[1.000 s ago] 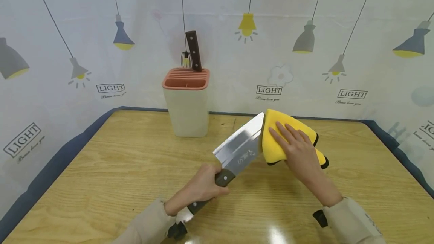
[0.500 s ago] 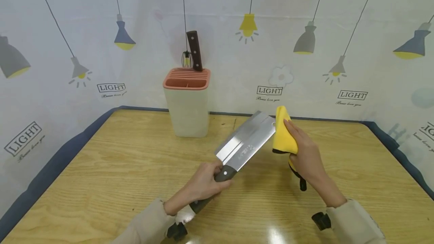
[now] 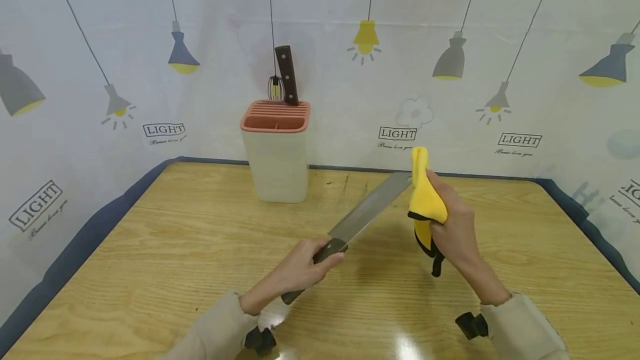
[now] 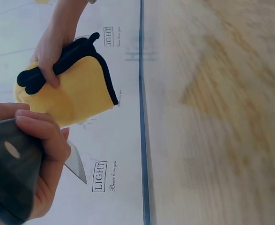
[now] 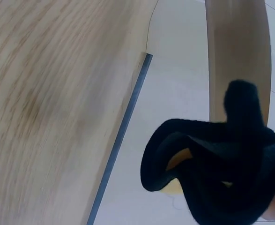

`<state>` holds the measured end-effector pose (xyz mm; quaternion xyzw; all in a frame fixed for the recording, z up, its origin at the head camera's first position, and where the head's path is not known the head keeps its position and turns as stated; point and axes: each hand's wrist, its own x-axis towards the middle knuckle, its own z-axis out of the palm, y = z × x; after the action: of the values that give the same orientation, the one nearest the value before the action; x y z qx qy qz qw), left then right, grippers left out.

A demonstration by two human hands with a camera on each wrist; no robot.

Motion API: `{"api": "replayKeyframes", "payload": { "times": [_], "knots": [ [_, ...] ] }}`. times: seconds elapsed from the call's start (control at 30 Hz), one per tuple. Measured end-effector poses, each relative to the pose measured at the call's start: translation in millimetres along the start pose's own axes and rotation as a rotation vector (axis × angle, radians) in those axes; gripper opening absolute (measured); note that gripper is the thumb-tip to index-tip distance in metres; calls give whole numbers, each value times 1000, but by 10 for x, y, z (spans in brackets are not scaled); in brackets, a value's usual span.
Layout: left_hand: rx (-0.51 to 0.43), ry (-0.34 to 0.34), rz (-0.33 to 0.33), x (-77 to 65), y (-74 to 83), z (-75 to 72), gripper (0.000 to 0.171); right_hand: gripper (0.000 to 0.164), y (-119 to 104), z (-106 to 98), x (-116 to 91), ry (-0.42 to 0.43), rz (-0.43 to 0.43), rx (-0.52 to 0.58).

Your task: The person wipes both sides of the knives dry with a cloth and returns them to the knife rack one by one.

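My left hand grips the dark riveted handle of a cleaver. Its broad steel blade points up and to the right above the table, seen at a slant in the head view. At the far end of the blade, my right hand pinches a yellow cloth with black edging. The cloth is folded over and overlaps the blade's end corner; its lower part hangs below the fingers. In the right wrist view, dark folds of the edging hide most of the fingers.
A cream knife holder with a slotted pink top stands toward the back of the wooden table. One dark-handled knife sticks up out of its slots. Behind the table's far edge hangs a white sheet printed with lamps.
The cloth has gone from lying across the blade under spread fingers to being pinched at its far end. The blade has tilted, so its face looks narrower. The left hand keeps its grip.
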<state>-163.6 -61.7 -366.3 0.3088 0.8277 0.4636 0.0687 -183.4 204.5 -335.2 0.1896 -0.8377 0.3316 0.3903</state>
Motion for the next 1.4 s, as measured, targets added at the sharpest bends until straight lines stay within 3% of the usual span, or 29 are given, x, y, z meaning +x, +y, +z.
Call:
{"api": "replayKeyframes", "payload": {
  "times": [0.1, 0.27, 0.37, 0.53, 0.7, 0.83, 1.07, 1.23, 1.4],
  "knots": [
    [-52, -6, -66, -5, 19, 13, 28, 67, -14, 13, 8, 13, -38, -16],
    [-256, -36, -151, 1, 35, 29, 32, 75, -69, 55, 19, 54, -143, -42],
    [-336, -44, -127, 14, 51, 19, 26, 71, -123, 90, 3, 48, -251, -59],
    [-409, -61, -102, 32, 89, -1, 20, 30, -246, 163, -11, 9, -485, -122],
    [-438, -86, -100, 53, 91, 5, 24, 37, -378, 230, -24, -29, -732, -276],
    [-511, -101, -103, 72, 85, 12, 25, 47, -435, 257, -58, -88, -865, -365],
    [-609, -160, -72, 75, 55, 6, 19, 48, -461, 267, -94, -220, -907, -378],
    [-606, -179, -64, 69, 16, -9, 13, 47, -461, 261, -85, -286, -918, -420],
    [-630, -196, -142, 65, -7, -11, 10, 48, -456, 257, -85, -318, -945, -477]
  ]
}}
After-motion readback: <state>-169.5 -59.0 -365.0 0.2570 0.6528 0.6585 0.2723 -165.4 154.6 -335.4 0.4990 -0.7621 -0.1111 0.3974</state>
